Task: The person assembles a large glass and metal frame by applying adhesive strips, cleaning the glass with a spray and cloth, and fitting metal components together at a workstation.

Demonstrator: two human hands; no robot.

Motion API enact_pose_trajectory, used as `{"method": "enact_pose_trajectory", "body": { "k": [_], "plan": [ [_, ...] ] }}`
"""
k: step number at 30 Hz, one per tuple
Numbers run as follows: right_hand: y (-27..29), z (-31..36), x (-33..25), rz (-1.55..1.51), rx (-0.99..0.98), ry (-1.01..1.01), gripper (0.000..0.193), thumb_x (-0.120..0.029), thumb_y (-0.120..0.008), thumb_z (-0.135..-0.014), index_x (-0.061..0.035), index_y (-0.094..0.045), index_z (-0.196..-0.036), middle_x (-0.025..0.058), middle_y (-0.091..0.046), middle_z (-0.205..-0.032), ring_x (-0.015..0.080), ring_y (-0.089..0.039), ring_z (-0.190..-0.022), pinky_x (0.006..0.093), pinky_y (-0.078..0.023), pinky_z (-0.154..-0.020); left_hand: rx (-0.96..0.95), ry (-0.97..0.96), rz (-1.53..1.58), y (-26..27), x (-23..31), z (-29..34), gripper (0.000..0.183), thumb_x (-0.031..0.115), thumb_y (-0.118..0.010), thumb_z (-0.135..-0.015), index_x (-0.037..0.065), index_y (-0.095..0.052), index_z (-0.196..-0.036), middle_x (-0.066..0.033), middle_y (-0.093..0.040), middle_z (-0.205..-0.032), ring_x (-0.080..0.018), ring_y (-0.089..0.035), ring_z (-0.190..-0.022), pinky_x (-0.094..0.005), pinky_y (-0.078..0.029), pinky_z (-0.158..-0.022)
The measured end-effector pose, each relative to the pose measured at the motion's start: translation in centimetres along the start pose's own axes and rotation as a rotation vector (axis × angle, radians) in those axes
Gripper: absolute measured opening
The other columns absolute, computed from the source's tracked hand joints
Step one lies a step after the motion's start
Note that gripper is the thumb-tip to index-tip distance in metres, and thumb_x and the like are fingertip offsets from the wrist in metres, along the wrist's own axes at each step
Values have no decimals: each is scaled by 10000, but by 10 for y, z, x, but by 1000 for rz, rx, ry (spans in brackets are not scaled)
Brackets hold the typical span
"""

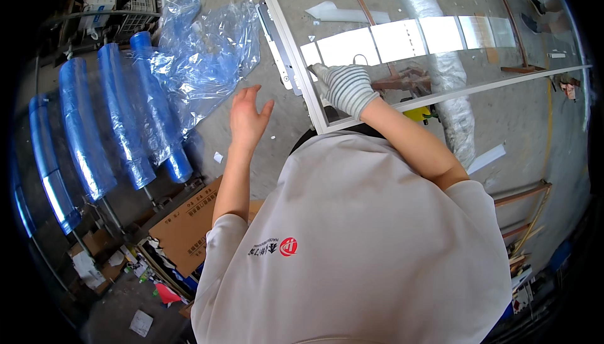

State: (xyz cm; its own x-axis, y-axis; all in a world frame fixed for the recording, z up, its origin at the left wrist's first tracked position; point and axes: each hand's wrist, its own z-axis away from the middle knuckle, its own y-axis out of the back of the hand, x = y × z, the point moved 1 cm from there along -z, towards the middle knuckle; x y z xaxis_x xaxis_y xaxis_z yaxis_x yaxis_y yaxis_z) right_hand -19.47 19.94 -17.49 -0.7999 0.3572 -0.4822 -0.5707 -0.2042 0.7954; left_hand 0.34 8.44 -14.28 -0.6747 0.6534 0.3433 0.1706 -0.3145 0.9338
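Note:
A large light-grey window frame [281,5] with a clear glass pane [402,83] lies in front of me, its near corner close to my body. My right hand [350,90], in a striped knit glove, is over the glass inside that corner. Its fingers are bunched beside the frame's left bar; whatever they hold is hidden. My left hand [248,116] is bare and hovers left of the frame, fingers apart and holding nothing. Between that hand and the frame, a long metal hardware strip [277,48] lies along the outer side of the left bar.
Blue film rolls [82,127] stand on a rack at left, with crumpled clear plastic sheeting [214,55] beside them. A cardboard sheet [185,227] leans at lower left. A wrapped silvery roll [453,92] shows through and below the glass. Brown metal stands [522,68] are at right.

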Motion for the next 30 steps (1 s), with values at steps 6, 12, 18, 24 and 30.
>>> {"method": "enact_pose_trajectory", "body": {
  "k": [6,12,18,24,30],
  "plan": [
    [-9,24,12,66,-125,42,276,-249,-492,-861,-73,-577,-1056,154,-673,-818,318,-661,-757,420,-522,-655,-49,-3,-7,-9,1,1,392,182,-697,-750,11,-587,-1085,-160,-590,-1059,-333,-530,-1012,-395,-443,-864],
    [0,2,32,161,124,112,313,-224,-461,-891,-208,-563,-1187,118,-667,-801,284,-653,-673,402,-513,-614,-30,-62,18,-7,10,-3,362,175,-692,-757,10,-594,-1064,-161,-596,-1036,-333,-536,-994,-392,-447,-850],
    [4,-14,33,240,23,211,362,-192,-372,-930,-176,-473,-1277,115,-666,-734,275,-665,-637,419,-505,-511,-37,-72,41,-8,17,-2,349,175,-693,-757,11,-605,-1053,-166,-616,-1032,-347,-556,-982,-397,-448,-851],
    [6,4,37,388,-93,348,411,-159,-436,-893,-151,-443,-1304,69,-650,-662,265,-656,-593,393,-494,-478,-32,-114,50,-12,24,-1,328,171,-688,-761,13,-606,-1036,-163,-617,-1032,-346,-552,-991,-396,-445,-853],
    [-23,5,67,179,64,571,460,-239,-507,-837,-236,-486,-1296,71,-633,-613,270,-636,-592,420,-492,-596,-1,-193,86,-13,37,-7,317,113,-704,-727,37,-620,-1023,-130,-620,-1017,-327,-543,-980,-388,-426,-872]
  ]
}}
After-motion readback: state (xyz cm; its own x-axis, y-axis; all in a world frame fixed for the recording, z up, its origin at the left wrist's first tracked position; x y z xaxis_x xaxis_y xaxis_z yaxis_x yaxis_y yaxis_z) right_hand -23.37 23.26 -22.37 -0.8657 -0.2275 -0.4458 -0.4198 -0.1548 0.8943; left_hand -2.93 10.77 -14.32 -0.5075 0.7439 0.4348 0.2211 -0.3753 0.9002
